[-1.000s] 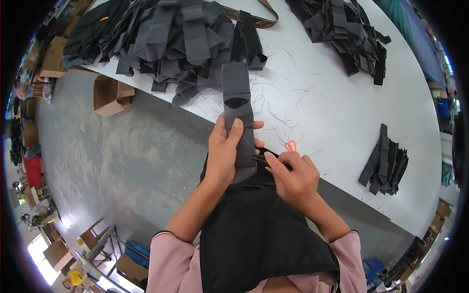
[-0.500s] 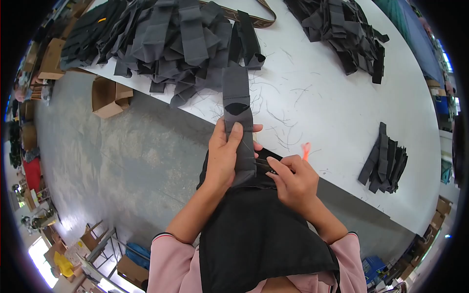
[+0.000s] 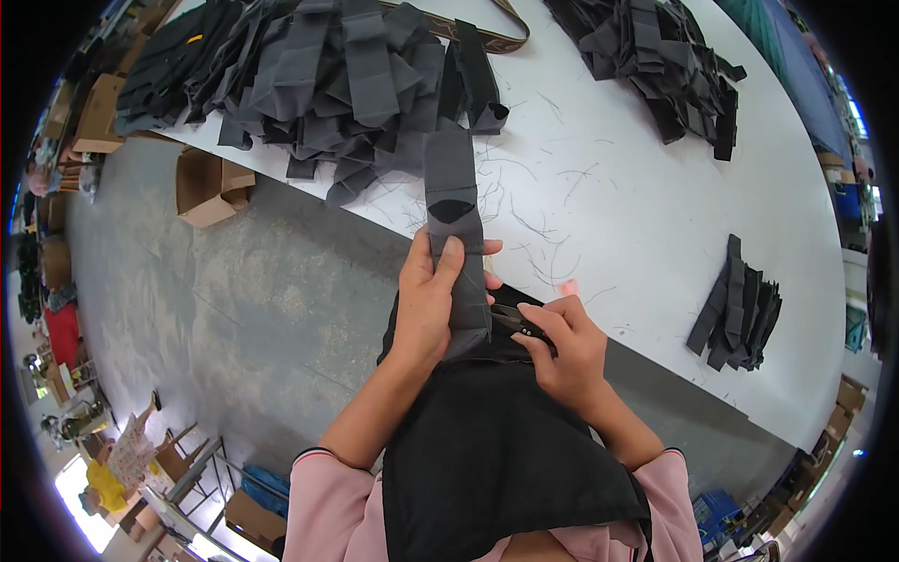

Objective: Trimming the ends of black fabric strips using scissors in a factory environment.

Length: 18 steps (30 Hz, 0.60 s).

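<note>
A long dark grey fabric strip (image 3: 451, 170) hangs between the thumb and fingers of my left hand (image 3: 423, 298). It runs from the table's edge down toward my black apron, with a stitched line and a dark opening above my thumb. Pinched in my right hand (image 3: 576, 354) is a pair of small dark thread snips (image 3: 511, 319). Their blades point left, close to the strip's lower right edge; whether they touch it I cannot tell. A small orange-pink piece (image 3: 568, 288) shows just behind my right hand, partly hidden.
On the white table (image 3: 618, 225), scattered with loose threads, lie a big heap of grey strips (image 3: 365, 75), another heap (image 3: 655, 66) and a small bundle (image 3: 738, 314). A patterned strap (image 3: 501, 43) lies behind. An open cardboard box (image 3: 211, 187) stands on the floor; a person (image 3: 117, 473) is at lower left.
My right hand has turned slightly, showing more of the snips near the strip's edge. The orange-pink piece has shifted left. The strip has barely moved; a person has come into view lower left.
</note>
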Each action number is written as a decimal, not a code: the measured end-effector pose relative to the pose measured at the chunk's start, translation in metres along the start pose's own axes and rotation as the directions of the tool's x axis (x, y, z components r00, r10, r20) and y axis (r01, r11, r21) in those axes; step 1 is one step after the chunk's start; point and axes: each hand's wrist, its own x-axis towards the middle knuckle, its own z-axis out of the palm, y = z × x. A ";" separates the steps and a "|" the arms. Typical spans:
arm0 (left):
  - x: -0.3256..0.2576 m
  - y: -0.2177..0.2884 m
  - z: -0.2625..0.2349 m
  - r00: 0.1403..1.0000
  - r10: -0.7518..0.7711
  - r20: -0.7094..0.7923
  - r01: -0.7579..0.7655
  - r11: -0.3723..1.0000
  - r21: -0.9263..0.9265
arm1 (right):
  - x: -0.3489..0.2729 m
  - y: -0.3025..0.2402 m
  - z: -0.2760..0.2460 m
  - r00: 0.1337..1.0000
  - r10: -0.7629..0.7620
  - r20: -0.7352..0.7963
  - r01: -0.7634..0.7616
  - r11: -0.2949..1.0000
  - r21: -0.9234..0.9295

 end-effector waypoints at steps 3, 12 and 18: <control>0.001 -0.001 0.001 1.000 -0.010 -0.002 0.010 1.000 -0.008 | 0.001 0.000 0.001 0.997 -0.075 -0.027 0.072 0.994 -0.087; 0.000 -0.001 0.001 1.000 -0.021 0.004 0.021 1.000 0.005 | 0.008 -0.004 0.001 0.963 -0.270 -0.017 0.256 0.930 -0.264; -0.002 0.000 -0.001 1.000 -0.024 0.004 0.024 0.999 0.034 | 0.006 -0.004 -0.002 0.995 -0.083 -0.061 0.078 0.994 -0.073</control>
